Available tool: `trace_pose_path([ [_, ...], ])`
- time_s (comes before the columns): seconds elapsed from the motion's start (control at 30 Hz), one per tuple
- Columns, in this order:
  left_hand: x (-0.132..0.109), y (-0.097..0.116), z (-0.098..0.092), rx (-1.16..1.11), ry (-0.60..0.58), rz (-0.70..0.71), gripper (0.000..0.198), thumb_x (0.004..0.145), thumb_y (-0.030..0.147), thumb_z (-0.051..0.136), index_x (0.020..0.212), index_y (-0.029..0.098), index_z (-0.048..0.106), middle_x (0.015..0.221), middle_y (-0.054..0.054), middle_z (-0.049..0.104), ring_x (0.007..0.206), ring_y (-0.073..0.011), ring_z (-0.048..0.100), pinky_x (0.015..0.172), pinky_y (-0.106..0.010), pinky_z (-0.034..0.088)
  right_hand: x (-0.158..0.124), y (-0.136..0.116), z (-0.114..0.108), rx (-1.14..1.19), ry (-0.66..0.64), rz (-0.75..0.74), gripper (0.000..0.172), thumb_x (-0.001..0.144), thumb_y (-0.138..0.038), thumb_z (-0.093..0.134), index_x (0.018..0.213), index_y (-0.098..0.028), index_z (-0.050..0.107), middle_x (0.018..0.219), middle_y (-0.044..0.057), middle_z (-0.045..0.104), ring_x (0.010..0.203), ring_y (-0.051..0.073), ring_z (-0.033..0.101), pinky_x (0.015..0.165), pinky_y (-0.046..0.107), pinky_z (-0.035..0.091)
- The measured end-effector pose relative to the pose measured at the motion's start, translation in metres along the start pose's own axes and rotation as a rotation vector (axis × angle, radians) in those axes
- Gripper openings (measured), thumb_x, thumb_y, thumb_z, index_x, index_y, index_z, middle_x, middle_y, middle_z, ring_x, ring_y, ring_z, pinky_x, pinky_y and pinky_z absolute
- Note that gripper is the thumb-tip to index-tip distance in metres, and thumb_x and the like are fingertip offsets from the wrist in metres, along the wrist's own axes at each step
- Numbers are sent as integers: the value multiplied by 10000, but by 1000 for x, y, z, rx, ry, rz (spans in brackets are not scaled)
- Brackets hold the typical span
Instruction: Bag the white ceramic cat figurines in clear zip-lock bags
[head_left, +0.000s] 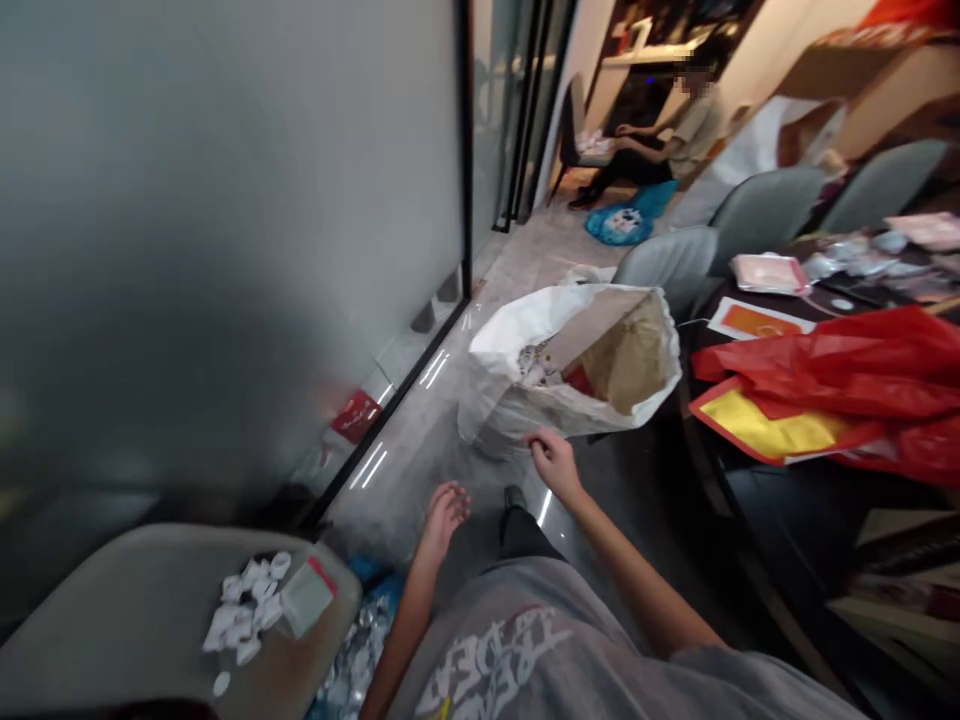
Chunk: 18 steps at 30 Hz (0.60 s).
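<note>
My left hand (448,512) is held low in front of my body with its fingers loosely apart and nothing in it. My right hand (553,462) is closed, its fingers curled in, just in front of a large white sack (495,400). What those fingers hold, if anything, is hidden, and whether they touch the sack I cannot tell. The sack stands wide-mouthed on the floor, with brown cardboard (637,360) and crumpled white scraps inside.
To the left, a chair (150,580) bears white paper-like pieces (247,605) and a small box (307,598). A blue bag (360,640) of shiny packets lies beside it. Red bags (847,360) cover the dark table's edge. Another person (690,130) sits farther back.
</note>
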<state>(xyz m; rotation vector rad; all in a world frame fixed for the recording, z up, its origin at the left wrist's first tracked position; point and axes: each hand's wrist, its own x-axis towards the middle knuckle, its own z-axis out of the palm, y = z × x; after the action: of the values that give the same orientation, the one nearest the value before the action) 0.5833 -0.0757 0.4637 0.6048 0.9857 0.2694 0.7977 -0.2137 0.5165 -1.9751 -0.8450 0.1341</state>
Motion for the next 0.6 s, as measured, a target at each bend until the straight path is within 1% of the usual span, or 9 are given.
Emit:
trace_pose_path([
  [0.1, 18, 42, 80, 125, -35, 210, 345, 682, 351, 779, 952, 183, 645, 894, -50, 698, 805, -178, 702, 735, -290, 538, 40, 15, -67, -79, 268, -95, 253, 882, -155, 438, 885, -210, 684, 844, 63, 644, 838, 210, 611, 791, 331, 499],
  [0.17, 25, 76, 137, 209, -25, 434, 284, 695, 374, 751, 880, 194, 632, 809, -15, 669, 777, -160, 682, 731, -276, 532, 68, 27, -102, -178, 238, -79, 282, 887, -147, 445, 1009, -197, 695, 976, 98, 657, 966, 227, 617, 884, 357, 504],
  [0.2, 27, 93, 166, 265, -42, 557, 243, 722, 382, 723, 848, 198, 625, 792, -9, 662, 766, -154, 672, 732, -271, 531, 81, 34, -115, -239, 140, -43, 309, 888, -142, 448, 1070, -184, 693, 1035, 116, 659, 1017, 232, 617, 924, 363, 500],
  [0.27, 31, 125, 223, 432, -109, 782, 175, 803, 376, 649, 831, 204, 632, 771, -8, 657, 740, -144, 646, 734, -263, 525, 104, 49, -135, -359, -204, 99, 341, 890, -125, 462, 1135, -176, 694, 1101, 130, 674, 1050, 229, 632, 952, 349, 492],
  [0.33, 42, 152, 279, 653, -218, 893, 168, 879, 354, 571, 879, 211, 659, 836, -25, 678, 785, -151, 653, 765, -266, 527, 121, 64, -146, -434, -555, 290, 278, 860, -117, 545, 1051, -194, 733, 1023, 111, 718, 958, 225, 674, 874, 313, 509],
  [0.4, 67, 169, 333, 946, -391, 882, 173, 886, 324, 572, 958, 212, 683, 992, -46, 703, 851, -164, 662, 769, -272, 527, 136, 77, -154, -454, -719, 449, 175, 809, -123, 640, 919, -195, 755, 889, 95, 740, 843, 229, 697, 775, 291, 514],
  [0.43, 85, 173, 359, 1062, -436, 845, 172, 878, 297, 576, 972, 209, 690, 1035, -49, 705, 858, -167, 658, 777, -279, 529, 143, 83, -157, -459, -717, 496, 146, 811, -143, 655, 908, -184, 755, 870, 103, 743, 840, 238, 702, 767, 293, 514],
  [0.5, 128, 172, 406, 1262, -485, 656, 154, 863, 231, 590, 957, 189, 704, 999, -43, 713, 894, -178, 652, 882, -308, 523, 159, 92, -162, -455, -640, 545, 233, 897, -212, 587, 1072, -158, 731, 1032, 149, 742, 980, 258, 698, 851, 313, 510],
  [0.6, 192, 148, 453, 1368, -560, 378, 92, 845, 161, 632, 859, 156, 722, 929, -31, 724, 964, -189, 662, 961, -316, 510, 190, 104, -163, -387, -540, 608, 360, 948, -259, 533, 1275, -154, 642, 1239, 165, 689, 1137, 256, 649, 962, 325, 485],
])
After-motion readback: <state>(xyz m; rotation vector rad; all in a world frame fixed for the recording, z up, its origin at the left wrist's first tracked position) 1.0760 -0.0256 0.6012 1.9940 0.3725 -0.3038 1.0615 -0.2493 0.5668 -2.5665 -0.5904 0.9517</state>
